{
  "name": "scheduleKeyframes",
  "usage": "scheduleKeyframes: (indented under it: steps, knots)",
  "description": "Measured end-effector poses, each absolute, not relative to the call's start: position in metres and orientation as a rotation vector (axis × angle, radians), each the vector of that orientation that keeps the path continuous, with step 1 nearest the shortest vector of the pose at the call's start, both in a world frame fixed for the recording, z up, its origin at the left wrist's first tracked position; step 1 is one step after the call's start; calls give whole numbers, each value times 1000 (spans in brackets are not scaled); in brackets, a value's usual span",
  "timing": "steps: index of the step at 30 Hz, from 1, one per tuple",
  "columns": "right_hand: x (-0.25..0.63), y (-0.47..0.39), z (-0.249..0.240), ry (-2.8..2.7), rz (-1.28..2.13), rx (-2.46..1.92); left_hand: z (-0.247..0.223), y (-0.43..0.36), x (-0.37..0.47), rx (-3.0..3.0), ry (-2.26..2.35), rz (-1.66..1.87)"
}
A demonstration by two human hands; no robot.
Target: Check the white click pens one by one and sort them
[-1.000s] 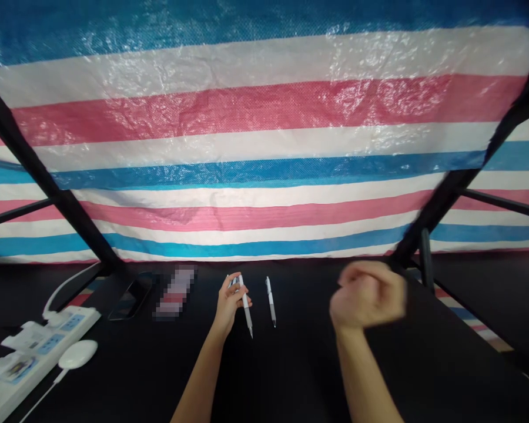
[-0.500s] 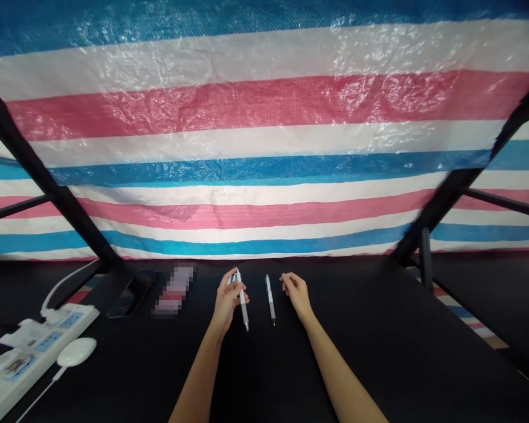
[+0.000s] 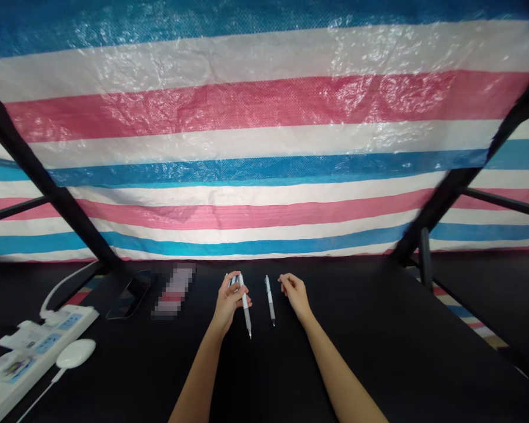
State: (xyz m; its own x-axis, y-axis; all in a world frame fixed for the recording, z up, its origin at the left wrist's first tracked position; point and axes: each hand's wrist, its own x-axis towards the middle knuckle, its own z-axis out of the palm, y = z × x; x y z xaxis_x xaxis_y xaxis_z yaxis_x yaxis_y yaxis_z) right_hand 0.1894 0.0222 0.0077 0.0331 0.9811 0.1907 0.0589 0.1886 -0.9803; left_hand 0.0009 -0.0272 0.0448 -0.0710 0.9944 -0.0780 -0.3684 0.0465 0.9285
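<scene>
My left hand is closed on a white pen with a grey grip, its tip pointing down toward me. Behind the fingers of that hand, more white pen-like pieces show in part. A second white and grey pen lies on the black table between my hands, touched by neither. Just right of it is my right hand, its fingers curled together near the pen's upper end; whether anything is between the fingertips is too small to tell.
On the left are a white power strip with plugs, a round white charger with a cable, a dark phone and a blurred-out flat item. Black frame bars and a striped sheet stand behind the black table.
The pen in my left hand has shifted slightly down and to the right. My right hand has moved very little, and the pen on the table lies as before.
</scene>
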Motion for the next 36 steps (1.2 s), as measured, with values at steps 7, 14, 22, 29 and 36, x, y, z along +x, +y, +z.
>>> scheduleKeyframes:
  steps: [7, 14, 22, 29, 36]
  knots:
    - [189, 21, 9, -1298, 1020, -1128, 43, -26, 0, 828, 1024, 1441]
    - [190, 21, 9, -1314, 1012, -1127, 44, -27, 0, 825, 1034, 1426]
    - [190, 22, 7, -1310, 1022, -1129, 43, -26, 0, 833, 1024, 1407]
    - [190, 24, 4, -1307, 1008, -1126, 43, -26, -1, 851, 1026, 1386]
    - [189, 24, 5, -1298, 1015, -1130, 42, -25, -1, 867, 1016, 1384]
